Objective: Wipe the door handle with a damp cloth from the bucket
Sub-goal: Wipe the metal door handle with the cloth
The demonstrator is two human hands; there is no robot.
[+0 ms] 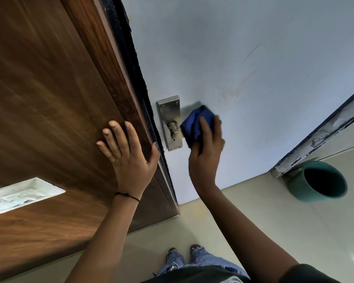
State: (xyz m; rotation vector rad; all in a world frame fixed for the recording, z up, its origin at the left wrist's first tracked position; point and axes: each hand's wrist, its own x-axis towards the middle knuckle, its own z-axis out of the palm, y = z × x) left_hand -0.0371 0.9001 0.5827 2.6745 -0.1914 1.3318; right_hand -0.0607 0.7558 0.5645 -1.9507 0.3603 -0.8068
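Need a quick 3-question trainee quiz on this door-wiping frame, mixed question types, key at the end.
1. True or false: the left hand holds the blue cloth.
2. Which surface does the left hand rest on? A) the wood panel B) the white door C) the floor
3. Fill in: the teal bucket stands on the floor to the person's ____ side.

Key:
1. False. The right hand holds the cloth, pressed over the lever of the door handle; the metal backplate shows beside it.
2. A, flat with fingers spread.
3. Right.
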